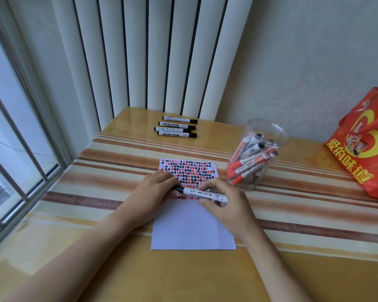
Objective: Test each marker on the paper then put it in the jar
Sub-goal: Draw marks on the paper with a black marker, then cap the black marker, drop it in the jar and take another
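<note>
— What is the person doing at the table [205, 277]?

— Both hands hold one marker [202, 194]. It is white with a black cap, and it lies sideways just over the paper [192, 227].

— Which hand has which end?

— The left hand [154, 194] has its fingers wrapped round the black cap end. The right hand [224, 202] pinches the white body between thumb and fingers.

— Is the paper used?

— The far part is full of little red and black marks. The near part is plain white.

— Where is the jar [254, 155]?

— Just beside the paper, to the right and a bit farther back. It is clear and open on top. Red markers and some black ones lean inside it.

— Any markers left?

— Four black markers [177, 127] lie in a row near the white blinds [153, 53], well apart from the hands.

— Anything else?

— A red bag [367, 147] with yellow letters stands on the right. A window [13, 136] is on the left.
</note>
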A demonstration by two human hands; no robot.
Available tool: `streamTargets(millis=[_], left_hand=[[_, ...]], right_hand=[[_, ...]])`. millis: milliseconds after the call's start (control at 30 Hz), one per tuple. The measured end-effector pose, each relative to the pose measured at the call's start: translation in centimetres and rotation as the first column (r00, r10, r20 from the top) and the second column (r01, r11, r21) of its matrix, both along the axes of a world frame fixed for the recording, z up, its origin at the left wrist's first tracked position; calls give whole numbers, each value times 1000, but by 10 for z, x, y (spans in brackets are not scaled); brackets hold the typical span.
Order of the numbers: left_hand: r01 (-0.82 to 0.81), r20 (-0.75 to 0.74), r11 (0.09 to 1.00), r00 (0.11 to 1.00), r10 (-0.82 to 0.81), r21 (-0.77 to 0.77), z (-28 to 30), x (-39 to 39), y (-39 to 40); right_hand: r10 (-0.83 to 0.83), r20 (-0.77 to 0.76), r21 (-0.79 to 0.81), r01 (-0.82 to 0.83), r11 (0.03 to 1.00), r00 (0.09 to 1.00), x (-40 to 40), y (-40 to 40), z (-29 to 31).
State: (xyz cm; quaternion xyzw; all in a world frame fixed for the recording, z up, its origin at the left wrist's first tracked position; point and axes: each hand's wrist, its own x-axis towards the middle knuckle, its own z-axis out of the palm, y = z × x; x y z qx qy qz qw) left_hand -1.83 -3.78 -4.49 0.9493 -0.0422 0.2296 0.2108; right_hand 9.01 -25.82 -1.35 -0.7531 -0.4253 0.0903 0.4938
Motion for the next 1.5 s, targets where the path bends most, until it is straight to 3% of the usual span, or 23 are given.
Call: streamTargets(millis=[100,467,600,833,933,1000,1100,1167,1267,1400,1500], left_hand=[[32,16,999,999,-32,27,-1,1,-1],[37,48,999,998,-38,2,3,-1,-3],[56,48,998,997,-56,10,4,0,-3],[9,25,998,1000,-7,-60,12,-6,-6],[-97,-104,985,991,82,-146,20,-8,6],[-174,-222,983,962,159,-50,19,-7,24],[-196,-359,971,904,234,139,11,-4,40],[-182,-384,963,890,247,199,5,-1,40],[-188,-377,956,888,264,227,1,1,40],[-194,-353,960,900,257,203,-4,-2,40],[-201,-344,963,904,252,177,-4,-3,38]], right_hand=[[-44,102,-23,46,999,994,-3,0,-3],[-125,-49,-31,124,992,991,-13,10,-7],[-102,-275,-35,96,995,956,-13,8,-3],[-2,-313,245,82,966,950,-2,6,39],[-165,-138,348,204,915,977,5,1,72],[-373,35,486,311,817,927,14,-8,96],[-679,303,627,397,670,668,36,-24,127],[-760,407,632,445,634,506,52,-30,137],[-707,505,478,522,706,495,76,-28,128],[-462,682,41,601,798,567,90,-16,101],[-408,724,-39,623,781,556,86,-11,97]])
